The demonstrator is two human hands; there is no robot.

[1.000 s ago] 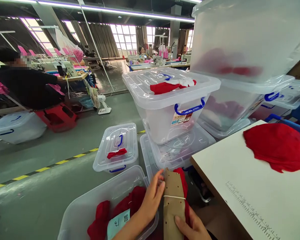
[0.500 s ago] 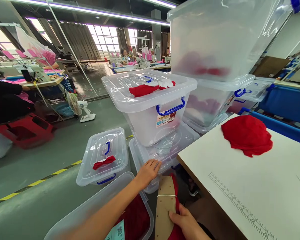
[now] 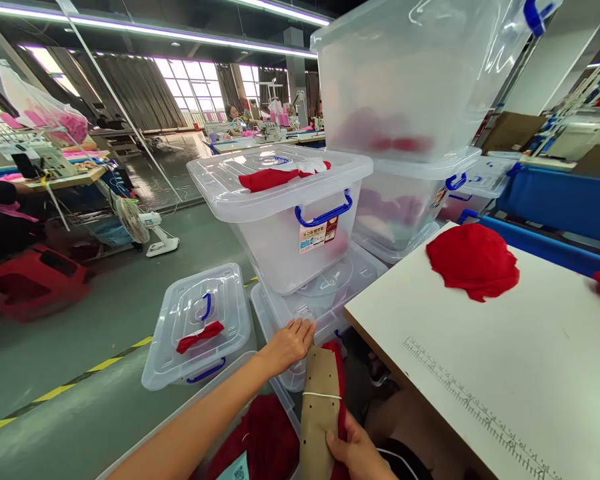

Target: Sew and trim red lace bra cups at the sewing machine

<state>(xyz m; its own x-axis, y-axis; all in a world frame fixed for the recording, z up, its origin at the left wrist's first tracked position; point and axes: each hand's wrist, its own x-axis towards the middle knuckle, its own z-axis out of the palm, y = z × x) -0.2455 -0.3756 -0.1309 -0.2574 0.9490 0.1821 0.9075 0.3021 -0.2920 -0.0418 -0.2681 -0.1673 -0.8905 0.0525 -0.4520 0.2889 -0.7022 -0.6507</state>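
Observation:
My right hand [image 3: 357, 448] is closed on a bundle of red fabric [image 3: 339, 380] with a tan card [image 3: 316, 427] on its face, thumb on the card. Small dark holes dot the card, and a white band [image 3: 321, 395] runs round the bundle. Just above its top end my left hand [image 3: 291, 343] lies palm down, fingers stretched out along the edge of a clear plastic box lid [image 3: 305, 312]; whether it presses on the lid I cannot tell. Below my left forearm, an open clear bin [image 3: 180, 421] holds dark red fabric [image 3: 270, 433] and a pale label [image 3: 236, 469].
Stacked clear boxes [image 3: 395, 80] rise ahead. A lidded box [image 3: 325, 230] and a smaller one [image 3: 200, 333] carry red cloth strips. At right, a white table [image 3: 480, 373] with a printed ruler bears red fabric [image 3: 473, 261]. A fan [image 3: 133, 220] and a red stool [image 3: 35, 280] stand left.
The view has turned a little to the right, so surroundings sit farther left. More red cloth shows at the right edge. Both hands keep nearly the same pose, the right still gripping the bundle.

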